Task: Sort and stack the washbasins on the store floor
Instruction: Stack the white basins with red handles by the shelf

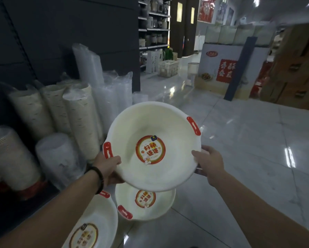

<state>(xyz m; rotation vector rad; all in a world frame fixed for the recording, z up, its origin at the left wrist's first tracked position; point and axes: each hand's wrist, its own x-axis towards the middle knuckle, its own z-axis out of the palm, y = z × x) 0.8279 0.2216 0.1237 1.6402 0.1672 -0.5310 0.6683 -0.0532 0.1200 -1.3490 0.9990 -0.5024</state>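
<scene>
Glossy pale tiled floor [239,144]. Two white washbasins [155,210] [98,222] with red handles rest on it near left. Plastic-wrapped basin stacks [78,119] stand along the left. Cardboard boxes [296,72] far right.

Views: a single view is given, from a wide-angle camera worn on the person's head.
Direction: the scene is looked at forward and downward, along both forearms toward the tiled floor [239,140].
Nearness: the left hand [107,167] and right hand [210,162] are seen close, at arm's reach, on the rim of a white washbasin [150,126] held near the frame's middle.
Lower edge: two more basins [160,206] are seen below, on the floor.
Left side: wrapped stacks [78,119] are seen near.
Far field: shelving [153,29] is seen ahead.
Distortion: straight lines are bent near the edges.
Shared area: none, as only one view is supplied.
</scene>
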